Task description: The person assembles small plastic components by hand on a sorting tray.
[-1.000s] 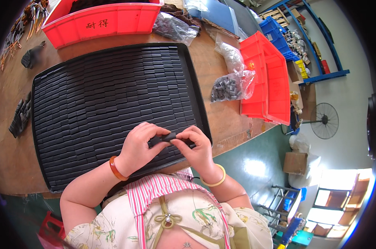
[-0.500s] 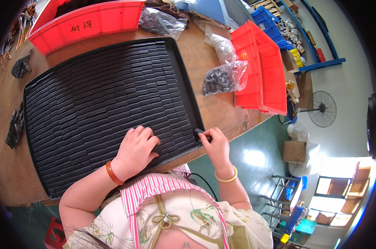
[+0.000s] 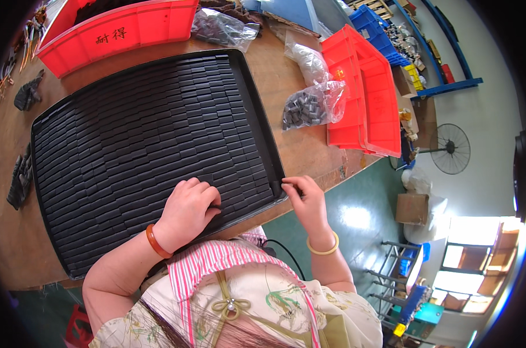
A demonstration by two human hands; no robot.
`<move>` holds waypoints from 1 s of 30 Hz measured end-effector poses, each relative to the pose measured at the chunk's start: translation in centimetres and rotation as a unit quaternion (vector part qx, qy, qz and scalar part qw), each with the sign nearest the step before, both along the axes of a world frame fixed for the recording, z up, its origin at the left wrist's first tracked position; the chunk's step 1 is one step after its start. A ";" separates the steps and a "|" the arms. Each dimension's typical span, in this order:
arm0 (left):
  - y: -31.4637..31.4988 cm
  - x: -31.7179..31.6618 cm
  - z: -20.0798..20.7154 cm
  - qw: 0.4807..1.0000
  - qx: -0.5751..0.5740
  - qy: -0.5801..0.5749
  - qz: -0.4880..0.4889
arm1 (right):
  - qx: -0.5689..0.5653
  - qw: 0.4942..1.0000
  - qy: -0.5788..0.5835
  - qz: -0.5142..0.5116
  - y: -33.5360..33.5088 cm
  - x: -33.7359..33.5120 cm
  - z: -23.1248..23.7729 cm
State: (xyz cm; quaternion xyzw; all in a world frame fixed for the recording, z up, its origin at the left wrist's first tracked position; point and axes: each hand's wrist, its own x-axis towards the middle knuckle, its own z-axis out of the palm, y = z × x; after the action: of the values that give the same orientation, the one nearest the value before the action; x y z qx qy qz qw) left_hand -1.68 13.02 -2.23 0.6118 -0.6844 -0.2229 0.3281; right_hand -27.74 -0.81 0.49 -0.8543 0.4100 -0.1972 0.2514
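A large black tray (image 3: 252,98) lies on the table before me, lined with rows of short black tube-like pieces (image 3: 158,133). My left hand (image 3: 191,204) rests over the front rows with its fingers curled inward; whatever they hold is hidden beneath them. At the tray's front right corner, my right hand (image 3: 305,197) has thumb and fingertips drawn together by the rim. Something dark shows between those fingers, too small to name. One short black piece (image 3: 275,185) lies in that corner, just left of the fingertips.
A red bin (image 3: 118,36) stands behind the tray, and stacked red bins (image 3: 364,95) stand at the right. Beside these lies a clear bag of dark grey pieces (image 3: 305,109). Dark bundles (image 3: 20,177) are on the left. The table edge (image 3: 332,181) runs past my right hand.
My right hand has shifted slightly right, off the corner; the black piece that stuck out from its fingertips now lies in the tray. My left hand has curled a little further, staying in place.
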 end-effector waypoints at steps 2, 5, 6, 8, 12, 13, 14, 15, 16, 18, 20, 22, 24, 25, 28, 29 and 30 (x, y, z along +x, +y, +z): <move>-0.1 0.2 0.5 0.999 0.007 0.047 0.003 | 0.258 0.952 -0.156 -0.062 -0.3 0.0 0.8; -0.3 0.2 1.5 0.988 0.023 0.148 0.021 | 0.583 0.728 -0.341 -0.118 -0.2 0.8 0.8; -0.4 0.2 1.7 0.978 0.034 0.202 0.039 | 0.666 0.632 -0.380 -0.114 0.1 1.4 0.7; -0.5 0.2 1.9 0.971 0.035 0.233 0.044 | 0.679 0.637 -0.355 -0.081 1.7 3.3 1.2; -0.2 0.1 1.5 0.958 0.021 0.282 0.042 | 0.668 0.715 -0.203 -0.024 4.3 6.6 1.3; -0.2 0.2 1.4 0.958 0.020 0.282 0.044 | 0.624 0.762 -0.171 -0.003 4.6 6.9 1.1; -0.3 0.4 1.4 0.974 -0.024 0.220 0.036 | 0.624 0.763 -0.170 -0.002 4.5 7.0 0.9; -0.4 0.6 1.4 0.985 -0.068 0.157 0.029 | 0.604 0.775 -0.186 -0.006 4.3 7.1 0.6; -0.4 0.5 1.6 0.985 -0.069 0.157 0.030 | 0.584 0.786 -0.201 -0.011 4.2 7.1 0.4; -0.5 0.1 2.2 0.987 -0.147 0.014 0.055 | 0.546 0.815 -0.192 -0.027 4.3 7.2 0.3; -0.2 0.1 1.4 0.989 -0.138 0.008 0.054 | 0.523 0.836 -0.169 0.015 4.4 6.8 -0.1; -0.1 0.0 1.3 0.991 -0.126 -0.003 0.052 | 0.599 0.769 -0.222 -0.031 4.4 7.0 0.1; -0.1 0.0 2.0 0.988 -0.123 0.024 0.090 | 0.667 0.689 -0.275 -0.073 4.2 7.0 0.3; -0.2 0.0 1.9 0.988 -0.123 0.024 0.090 | 0.698 0.640 -0.314 -0.071 3.8 6.7 0.4; -0.4 0.2 1.2 0.984 -0.113 0.107 0.087 | 0.717 0.602 -0.346 -0.060 3.6 5.9 0.7; -0.4 0.4 1.0 0.984 -0.111 0.118 0.077 | 0.693 0.643 -0.323 -0.051 3.7 5.6 0.5; -0.4 0.4 1.0 0.983 -0.110 0.128 0.068 | 0.667 0.682 -0.298 -0.042 3.7 5.4 0.4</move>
State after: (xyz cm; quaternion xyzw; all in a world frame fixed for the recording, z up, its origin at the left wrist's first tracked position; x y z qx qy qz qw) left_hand -1.23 12.63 -1.24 0.5837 -0.6135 -0.2004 0.4926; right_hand -22.35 2.88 0.88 -0.3389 0.3717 -0.1264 0.8550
